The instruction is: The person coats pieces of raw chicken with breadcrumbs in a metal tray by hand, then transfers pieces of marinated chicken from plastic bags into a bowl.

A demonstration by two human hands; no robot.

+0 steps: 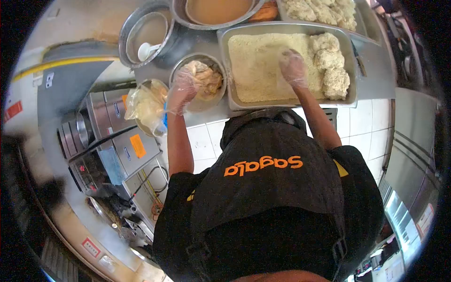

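My left hand [182,93], in a clear plastic glove, is at a round metal bowl [199,108] of raw meat that looks like chicken [209,81]. Its fingers are closed on a pale piece at the bowl's left side. My right hand [292,68], also gloved, is over the pale flour [256,70] in a wide metal tray [291,104]. Motion blurs its fingers, and I cannot make out whether they hold anything. Several flour-coated pieces [336,82] are lined up along the tray's right side.
Behind the bowl stand a metal pot [123,44] with a white scoop [146,50] and a large basin [176,11] of brownish liquid. More coated pieces fill another tray [371,23] at back right. A plastic bag [146,105] sits left of my left hand.
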